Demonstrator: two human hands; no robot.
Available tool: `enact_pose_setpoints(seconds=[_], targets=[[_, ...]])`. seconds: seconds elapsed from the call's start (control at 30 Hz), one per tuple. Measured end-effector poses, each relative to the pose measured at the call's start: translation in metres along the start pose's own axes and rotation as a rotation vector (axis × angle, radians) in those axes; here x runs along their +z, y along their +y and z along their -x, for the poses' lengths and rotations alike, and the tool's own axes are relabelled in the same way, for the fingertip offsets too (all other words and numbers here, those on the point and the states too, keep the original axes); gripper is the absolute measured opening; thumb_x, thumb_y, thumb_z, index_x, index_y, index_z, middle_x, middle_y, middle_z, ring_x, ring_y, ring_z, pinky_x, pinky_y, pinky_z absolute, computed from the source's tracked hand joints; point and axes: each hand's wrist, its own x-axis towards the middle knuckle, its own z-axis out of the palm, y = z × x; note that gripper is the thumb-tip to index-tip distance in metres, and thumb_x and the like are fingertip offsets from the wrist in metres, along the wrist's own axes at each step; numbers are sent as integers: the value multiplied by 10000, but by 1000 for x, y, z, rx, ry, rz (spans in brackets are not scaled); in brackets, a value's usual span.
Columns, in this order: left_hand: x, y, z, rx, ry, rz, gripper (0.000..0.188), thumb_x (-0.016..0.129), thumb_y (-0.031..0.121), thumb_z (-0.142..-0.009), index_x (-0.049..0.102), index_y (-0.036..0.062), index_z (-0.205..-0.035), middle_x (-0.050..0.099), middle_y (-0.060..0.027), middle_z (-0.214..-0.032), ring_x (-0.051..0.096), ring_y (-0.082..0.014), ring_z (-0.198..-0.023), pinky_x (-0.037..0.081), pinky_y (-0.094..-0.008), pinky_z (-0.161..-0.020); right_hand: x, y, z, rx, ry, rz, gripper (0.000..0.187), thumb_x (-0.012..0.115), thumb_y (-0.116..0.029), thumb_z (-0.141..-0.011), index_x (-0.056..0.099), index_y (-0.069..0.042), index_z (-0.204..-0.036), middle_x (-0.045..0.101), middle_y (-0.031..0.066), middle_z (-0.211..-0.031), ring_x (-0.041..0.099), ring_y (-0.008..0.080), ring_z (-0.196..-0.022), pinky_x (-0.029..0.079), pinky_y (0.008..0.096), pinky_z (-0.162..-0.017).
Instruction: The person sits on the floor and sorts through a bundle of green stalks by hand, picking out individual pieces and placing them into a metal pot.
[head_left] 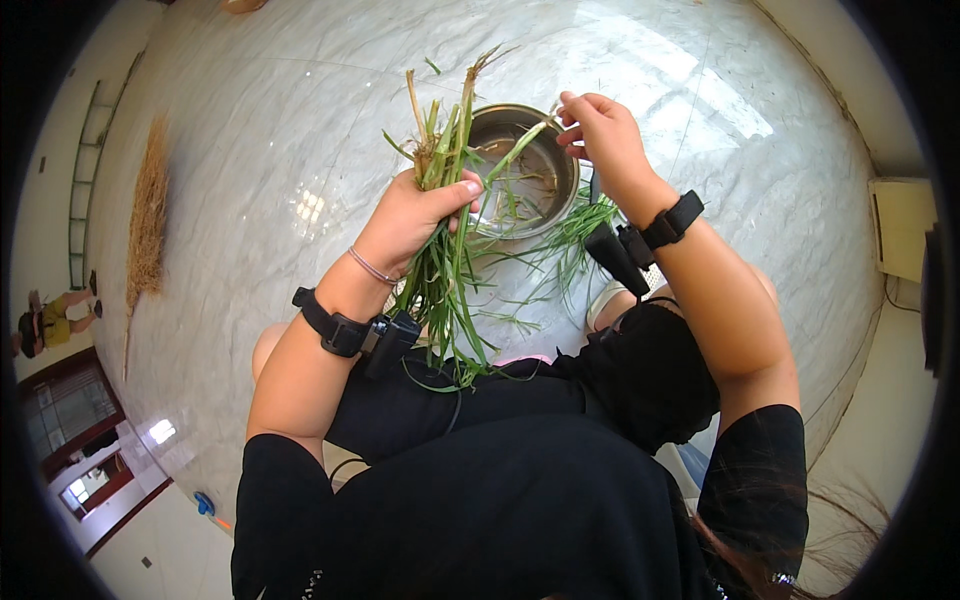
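My left hand [418, 212] is closed round a bunch of long, leafy green stalks [440, 285] that look like chives. Their pale, brownish root ends point up and away, and the leaves hang toward my lap. One thicker stalk [518, 150] slants out from beside my left thumb to my right hand [605, 135], whose thumb and forefinger pinch its whitish end. Beneath this stalk stands a round metal pot [510, 106] on the floor, with loose bits of stalk and leaf inside. To the pot's right and near side lies a pile of green leaves [583, 222], partly hidden by the right wrist's strap and device.
The floor [330, 120] is glossy, pale and marbled. A straw broom [148, 220] lies at the left, near a ladder-like frame [88, 185]. Farther left is another person [58, 318]. My bent knees flank the near side, and a pale box [905, 228] stands by the right wall.
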Motion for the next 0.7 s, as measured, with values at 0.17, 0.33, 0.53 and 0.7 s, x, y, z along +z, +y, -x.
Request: enact_pose_setpoints(seconds=[0.17,0.33,0.53,0.7], targets=[[-7,-5,0,-20,38,82,159,613,145,-808,568,28,-906,597,-23,-744,491,-52,-570,405,-176,-533,-6,-3,2,147,-184,-55,406,554,-387,-837,578,-23,-1015,569,45,-898,545,110,-721,437,244,-658],[-7,-4,1,-47,22,89,168,615,148,-806,560,30,-912,601,-32,-751,496,-53,-576,413,-178,-537,19,5,31,180,-563,-121,527,581,-409,-833,484,-34,-1192,519,29,-1058,496,82,-851,405,241,-734],[-2,-1,1,-24,-23,71,164,614,143,-806,558,27,-907,602,-38,-757,502,-60,-585,418,-183,-545,25,1,33,114,-616,-69,293,561,-264,-875,567,-33,-1055,541,-20,-864,462,54,-736,396,202,-685],[-6,-2,1,-22,8,68,167,619,142,-802,559,25,-906,601,-40,-753,502,-63,-583,421,-188,-550,16,5,23,121,-551,-125,168,560,-226,-871,616,-69,-888,581,-38,-798,493,40,-699,409,195,-661]])
